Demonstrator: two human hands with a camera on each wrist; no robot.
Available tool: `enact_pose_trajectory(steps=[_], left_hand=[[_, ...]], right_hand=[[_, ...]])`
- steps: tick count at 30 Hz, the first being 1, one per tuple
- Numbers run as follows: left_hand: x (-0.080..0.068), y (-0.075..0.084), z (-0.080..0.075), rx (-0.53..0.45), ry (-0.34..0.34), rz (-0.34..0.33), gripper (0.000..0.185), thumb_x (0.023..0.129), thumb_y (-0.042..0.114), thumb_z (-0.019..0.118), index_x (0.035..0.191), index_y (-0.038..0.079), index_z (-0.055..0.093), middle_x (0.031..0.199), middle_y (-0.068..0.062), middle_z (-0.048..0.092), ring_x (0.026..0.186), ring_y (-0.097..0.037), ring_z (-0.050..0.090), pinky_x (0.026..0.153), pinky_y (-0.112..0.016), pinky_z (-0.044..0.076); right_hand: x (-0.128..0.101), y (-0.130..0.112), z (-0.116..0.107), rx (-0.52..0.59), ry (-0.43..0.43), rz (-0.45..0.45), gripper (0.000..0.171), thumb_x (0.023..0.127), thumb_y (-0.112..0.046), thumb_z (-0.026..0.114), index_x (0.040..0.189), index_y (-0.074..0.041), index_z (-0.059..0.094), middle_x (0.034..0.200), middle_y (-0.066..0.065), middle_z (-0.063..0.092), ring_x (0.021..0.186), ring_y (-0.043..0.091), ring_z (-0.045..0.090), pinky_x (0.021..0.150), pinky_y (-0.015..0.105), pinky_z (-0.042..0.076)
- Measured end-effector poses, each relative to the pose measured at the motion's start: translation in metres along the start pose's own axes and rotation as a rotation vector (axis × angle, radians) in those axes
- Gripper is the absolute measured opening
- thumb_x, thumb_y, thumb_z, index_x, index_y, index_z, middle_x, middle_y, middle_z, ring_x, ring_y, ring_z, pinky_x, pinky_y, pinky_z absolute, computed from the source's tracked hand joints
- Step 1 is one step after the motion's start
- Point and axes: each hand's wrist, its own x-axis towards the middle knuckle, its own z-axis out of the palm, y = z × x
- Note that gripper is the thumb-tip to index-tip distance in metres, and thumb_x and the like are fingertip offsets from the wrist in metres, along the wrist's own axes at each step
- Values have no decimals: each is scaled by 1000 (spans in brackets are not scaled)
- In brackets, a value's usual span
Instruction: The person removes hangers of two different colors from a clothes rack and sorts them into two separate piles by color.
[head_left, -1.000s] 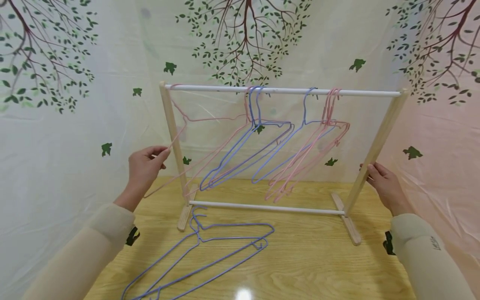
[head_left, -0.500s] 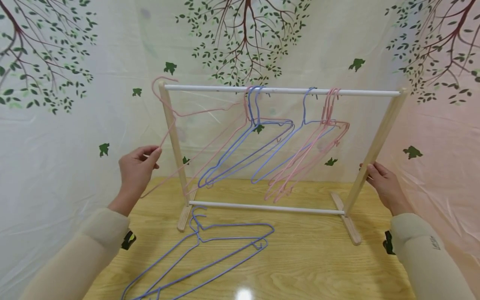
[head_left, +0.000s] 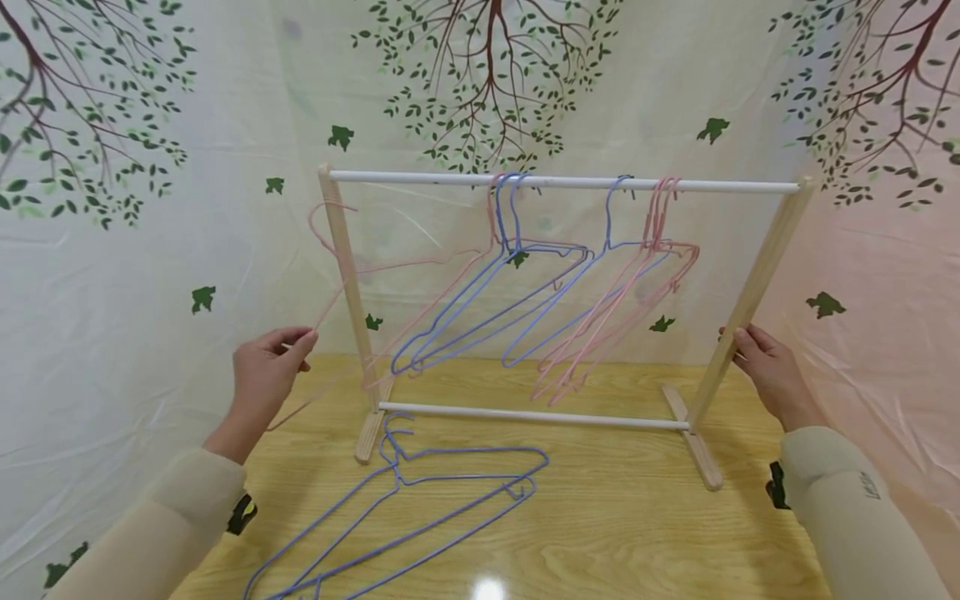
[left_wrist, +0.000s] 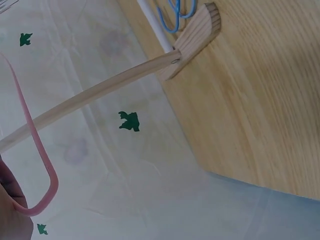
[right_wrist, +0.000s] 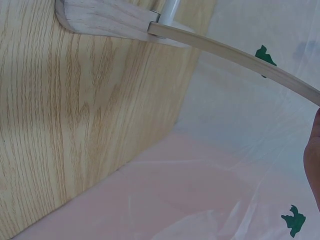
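Note:
My left hand [head_left: 273,375] pinches a pink wire clothes hanger [head_left: 405,264] by its sloping side, left of the wooden clothes rack [head_left: 347,283]. That hanger's hook is below the level of the white top rail [head_left: 435,177], overlapping the left post. In the left wrist view, a bent corner of the pink hanger [left_wrist: 51,172] shows beside my fingers. My right hand [head_left: 772,375] grips the rack's right post [head_left: 753,287], thumb in front. From the top rail hang blue hangers [head_left: 609,212] and pink hangers [head_left: 660,208] in two groups, several in all.
Two blue-purple hangers [head_left: 468,451] lie overlapping on the wooden table [head_left: 615,533], in front of the rack's left foot [head_left: 367,437]. A white lower bar [head_left: 525,414] joins the two feet. Behind stands a pale curtain [head_left: 247,100] printed with trees and leaves.
The pink hanger's hook has come off the rail's left end, up and leftward, then dropped lower. My left hand has moved left and slightly down. The right hand stays on the post.

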Motion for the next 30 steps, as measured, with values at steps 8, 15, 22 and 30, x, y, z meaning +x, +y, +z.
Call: enact_pose_trajectory(steps=[8,15,22,30], left_hand=[[-15,-25,9,-62,-36,-124,38,93,32,72,108,-3,73,72,10,64,56,-7,60,44,-21,42],[-29,-36,17,-80,-71,-190,39,91,32,73,108,-4,73,77,3,66,57,-9,60,49,-21,44],[-44,-44,30,-84,-133,-210,33,93,25,72,109,-4,72,77,4,65,57,-9,60,53,-20,46],[-57,-48,44,-113,-170,-266,31,94,20,71,110,-6,72,78,0,65,57,-9,60,57,-23,51]], right_hand=[[0,-2,2,0,7,-5,64,105,-21,47,154,8,17,108,-14,65,101,-6,59,81,9,48],[0,-2,3,-21,14,-8,65,105,-22,48,153,10,17,108,-14,64,102,-7,58,86,11,47],[0,-3,3,-33,17,-11,66,105,-23,48,153,10,18,109,-14,64,101,-6,58,84,10,47],[-1,-3,3,-14,16,7,66,104,-24,49,154,7,18,109,-14,63,101,-6,58,90,13,46]])
